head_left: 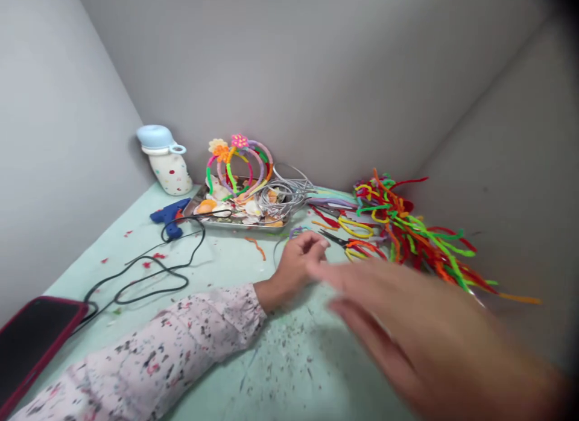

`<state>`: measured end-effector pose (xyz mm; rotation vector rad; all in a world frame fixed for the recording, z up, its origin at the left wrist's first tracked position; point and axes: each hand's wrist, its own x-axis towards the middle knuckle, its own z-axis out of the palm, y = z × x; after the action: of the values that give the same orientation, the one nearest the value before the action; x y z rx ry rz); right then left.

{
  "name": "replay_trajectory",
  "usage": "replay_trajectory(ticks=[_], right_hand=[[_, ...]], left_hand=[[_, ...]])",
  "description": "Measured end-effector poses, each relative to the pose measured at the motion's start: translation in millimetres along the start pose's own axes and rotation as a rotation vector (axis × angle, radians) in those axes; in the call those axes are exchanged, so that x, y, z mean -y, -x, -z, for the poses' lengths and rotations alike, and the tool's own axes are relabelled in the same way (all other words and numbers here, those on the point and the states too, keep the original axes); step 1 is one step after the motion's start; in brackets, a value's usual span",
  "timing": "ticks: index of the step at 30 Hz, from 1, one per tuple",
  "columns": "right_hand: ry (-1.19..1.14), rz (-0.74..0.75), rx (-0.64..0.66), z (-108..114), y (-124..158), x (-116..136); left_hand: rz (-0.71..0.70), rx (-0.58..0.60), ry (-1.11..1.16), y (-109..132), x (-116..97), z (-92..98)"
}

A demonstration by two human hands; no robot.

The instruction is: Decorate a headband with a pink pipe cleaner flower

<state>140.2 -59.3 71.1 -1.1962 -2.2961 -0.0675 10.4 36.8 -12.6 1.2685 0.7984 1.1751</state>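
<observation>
My left hand (296,264), in a patterned sleeve, is over the middle of the table with its fingers curled together. A thin grey wire and a bit of purple pipe cleaner (296,231) show just beyond it, and whatever its fingertips hold is too small to make out. Large and blurred, my right hand (389,312) reaches in from the lower right, its fingertips close to the left hand. Its fingers are partly smeared by motion, and nothing can be made out in them. Black-bladed scissors (335,237) lie just past both hands.
Behind the hands, a metal tray (239,227) holds headbands (239,167), felt pieces and coiled wire (289,198). Colourful pipe cleaners (407,222) pile at the right. A blue glue gun (170,217), its black cord, a bottle (167,164) and a phone (38,342) are at the left.
</observation>
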Motion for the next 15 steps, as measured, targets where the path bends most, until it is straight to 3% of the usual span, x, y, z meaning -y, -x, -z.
replay_trajectory(ticks=[3,8,11,15], right_hand=[[0.110,-0.179,0.157,1,-43,-35],[0.126,-0.510,0.458,-55,-63,-79],[0.114,-0.584,0.488,-83,-59,-88],[0.068,-0.546,0.465,-91,-57,-96]], left_hand=[[-0.118,-0.147,-0.017,-5,-8,6.4],[-0.136,-0.247,-0.046,-21,-7,19.9],[-0.149,-0.274,-0.041,-27,-2,26.5],[-0.139,-0.306,-0.049,-31,4,30.9]])
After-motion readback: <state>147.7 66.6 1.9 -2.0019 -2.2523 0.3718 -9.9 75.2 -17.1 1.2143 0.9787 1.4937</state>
